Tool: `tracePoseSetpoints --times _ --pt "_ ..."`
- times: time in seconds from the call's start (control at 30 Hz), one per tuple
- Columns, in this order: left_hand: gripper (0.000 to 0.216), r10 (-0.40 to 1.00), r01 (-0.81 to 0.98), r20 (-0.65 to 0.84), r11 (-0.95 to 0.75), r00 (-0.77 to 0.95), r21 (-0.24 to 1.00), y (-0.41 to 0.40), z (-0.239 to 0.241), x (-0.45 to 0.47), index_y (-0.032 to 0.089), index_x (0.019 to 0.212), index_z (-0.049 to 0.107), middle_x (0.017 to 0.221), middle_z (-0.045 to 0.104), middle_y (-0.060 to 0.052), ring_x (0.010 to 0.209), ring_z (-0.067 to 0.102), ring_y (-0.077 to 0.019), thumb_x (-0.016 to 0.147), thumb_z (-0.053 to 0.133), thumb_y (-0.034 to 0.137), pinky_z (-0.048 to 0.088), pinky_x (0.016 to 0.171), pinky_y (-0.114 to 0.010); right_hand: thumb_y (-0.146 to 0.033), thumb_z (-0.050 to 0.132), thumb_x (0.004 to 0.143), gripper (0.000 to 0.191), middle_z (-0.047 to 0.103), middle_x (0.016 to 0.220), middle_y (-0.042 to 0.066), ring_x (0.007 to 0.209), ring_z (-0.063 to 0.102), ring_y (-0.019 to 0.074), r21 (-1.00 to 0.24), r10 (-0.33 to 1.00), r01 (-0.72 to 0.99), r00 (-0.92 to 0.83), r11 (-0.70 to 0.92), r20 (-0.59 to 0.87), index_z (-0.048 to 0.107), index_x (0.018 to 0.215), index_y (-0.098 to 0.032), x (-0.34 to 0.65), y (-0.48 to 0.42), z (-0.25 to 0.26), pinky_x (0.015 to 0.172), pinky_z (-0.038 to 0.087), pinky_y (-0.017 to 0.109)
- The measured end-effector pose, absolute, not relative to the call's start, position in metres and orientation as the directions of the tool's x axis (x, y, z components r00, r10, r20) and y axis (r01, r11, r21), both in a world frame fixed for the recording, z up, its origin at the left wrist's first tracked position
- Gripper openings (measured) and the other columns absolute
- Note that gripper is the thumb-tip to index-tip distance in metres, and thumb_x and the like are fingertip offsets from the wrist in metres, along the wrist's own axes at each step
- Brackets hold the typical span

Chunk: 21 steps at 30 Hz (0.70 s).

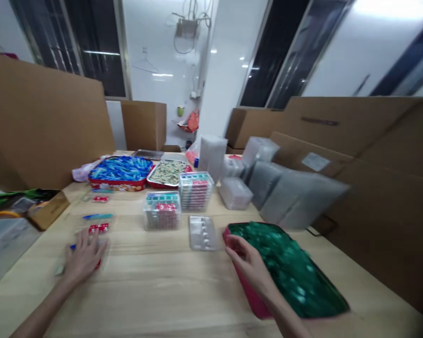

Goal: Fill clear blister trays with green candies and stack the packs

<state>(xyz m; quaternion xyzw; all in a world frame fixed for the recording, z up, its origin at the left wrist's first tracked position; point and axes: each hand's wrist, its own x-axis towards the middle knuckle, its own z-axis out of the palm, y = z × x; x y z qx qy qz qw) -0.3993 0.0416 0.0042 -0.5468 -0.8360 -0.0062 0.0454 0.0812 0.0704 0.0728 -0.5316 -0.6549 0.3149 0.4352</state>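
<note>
My left hand lies spread over a clear plastic tray at the left of the table. Parts of a blue piece and a red piece show around its fingers. Just beyond it is a similar clear tray with a blue stick and a red patterned piece. My right hand is at the left rim of a red tin heaped with shiny green pieces. Its thumb and forefinger are curved and apart, with nothing visible between them. An unfilled clear tray lies to the left of that hand.
Stacks of filled trays stand mid-table. Behind them are a tin of blue sticks and a tray of small pale pieces. Stacked clear trays stand at the right. Cardboard boxes flank the table.
</note>
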Motion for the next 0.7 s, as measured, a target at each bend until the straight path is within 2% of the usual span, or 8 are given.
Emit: tracePoseSetpoints --times 0.1,0.17,0.27,0.33,0.47,0.57,0.7 --pt "0.061 0.932 0.929 0.043 0.362 -0.36 -0.074 0.019 0.004 -0.359 0.014 0.145 0.027 0.154 0.016 -0.018 0.141 0.013 -0.0339 0.091 0.024 0.042 0.018 0.106 -0.059 -0.031 0.053 0.083 0.02 0.066 0.088 0.007 0.082 0.063 0.0203 -0.78 0.949 0.544 -0.119 0.309 0.293 0.063 0.093 -0.016 0.084 0.065 0.076 0.073 0.051 0.03" --pt "0.06 0.947 0.944 0.014 0.321 -0.321 -0.082 0.003 0.006 -0.325 0.015 0.144 0.03 0.153 0.021 -0.016 0.141 0.015 -0.0327 0.09 0.029 0.04 0.018 0.107 -0.056 -0.023 0.051 0.083 0.015 0.065 0.087 0.006 0.082 0.062 0.0192 -0.679 0.917 0.616 -0.277 0.399 0.288 0.064 0.088 -0.016 0.078 0.071 0.075 0.074 0.048 0.029" --pt "0.06 0.978 0.978 -0.001 0.208 -0.208 -0.033 -0.017 0.008 -0.273 0.015 0.143 0.034 0.152 0.024 -0.015 0.141 0.018 -0.0318 0.088 0.035 0.039 0.018 0.108 -0.054 -0.012 0.053 0.081 0.016 0.066 0.094 0.008 0.093 0.059 0.0204 -0.445 0.822 0.701 -0.543 0.557 0.173 0.067 0.087 -0.016 0.062 0.095 0.07 0.082 0.043 0.03" --pt "0.059 0.992 0.991 0.008 0.129 -0.13 0.025 -0.027 0.007 -0.243 0.016 0.141 0.037 0.151 0.027 -0.016 0.14 0.022 -0.0319 0.087 0.038 0.039 0.019 0.108 -0.056 -0.01 0.059 0.077 0.014 0.067 0.098 0.008 0.097 0.058 0.0223 -0.337 0.766 0.708 -0.64 0.621 0.067 0.07 0.083 -0.017 0.052 0.118 0.067 0.084 0.041 0.031" --pt "0.056 0.998 0.993 0.064 -0.026 0.019 0.113 -0.041 0.0 -0.197 0.019 0.141 0.037 0.15 0.028 -0.014 0.139 0.024 -0.0312 0.089 0.039 0.039 0.018 0.108 -0.057 -0.014 0.073 0.067 0.008 0.071 0.081 0.004 0.083 0.062 0.0198 -0.322 0.68 0.664 -0.729 0.675 -0.079 0.075 0.073 -0.018 0.045 0.157 0.059 0.074 0.042 0.025" --pt "0.056 0.992 0.985 0.084 -0.102 0.091 0.138 -0.045 -0.003 -0.178 0.022 0.142 0.036 0.151 0.027 -0.012 0.139 0.024 -0.032 0.089 0.04 0.039 0.017 0.108 -0.058 -0.016 0.072 0.067 0.008 0.071 0.079 0.003 0.078 0.062 0.0174 -0.313 0.643 0.644 -0.756 0.699 -0.12 0.076 0.074 -0.018 0.048 0.17 0.056 0.068 0.042 0.021" --pt "0.055 0.992 0.985 0.077 -0.112 0.102 0.132 -0.043 -0.003 -0.17 0.021 0.14 0.039 0.15 0.029 -0.012 0.138 0.025 -0.0339 0.088 0.042 0.04 0.017 0.107 -0.06 -0.014 0.068 0.07 0.011 0.071 0.081 0.004 0.078 0.062 0.017 -0.27 0.623 0.631 -0.772 0.727 -0.126 0.075 0.077 -0.018 0.05 0.17 0.054 0.064 0.04 0.021"
